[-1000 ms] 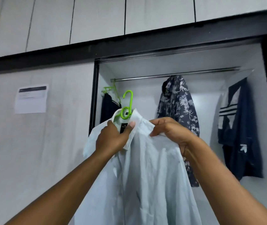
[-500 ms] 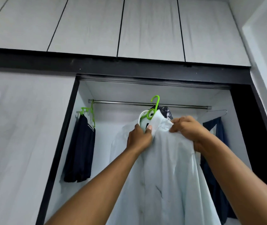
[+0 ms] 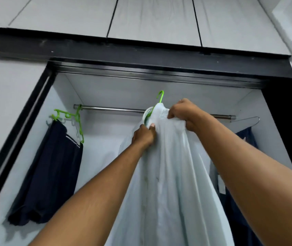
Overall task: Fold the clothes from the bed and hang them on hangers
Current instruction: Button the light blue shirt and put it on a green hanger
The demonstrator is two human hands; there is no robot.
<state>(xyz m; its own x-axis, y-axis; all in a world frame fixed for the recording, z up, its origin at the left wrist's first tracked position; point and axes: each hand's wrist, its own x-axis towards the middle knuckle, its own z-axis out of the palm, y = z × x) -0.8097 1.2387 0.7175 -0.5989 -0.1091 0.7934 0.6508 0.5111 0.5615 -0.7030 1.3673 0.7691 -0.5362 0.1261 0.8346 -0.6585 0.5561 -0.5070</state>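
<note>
1. Navy garment (image 3: 49, 166), hung well left of the fingers; keep the shirt clear of it.
2. Left hand (image 3: 144, 134): fingers clamped on the pale shirt (image 3: 170, 174) just below its collar.
3. Green hanger hook (image 3: 160, 97), just above the fingers, apparently not yet seated on the rail (image 3: 109, 109); lift it over, then lower it squarely.
4. Right hand (image 3: 186, 114): fingers bunched tight on the shoulder cloth; let go last.

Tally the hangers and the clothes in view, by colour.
Green hangers: 2
Wire hanger: 1
Pale shirt: 1
Dark garments: 2
Total: 6
</note>
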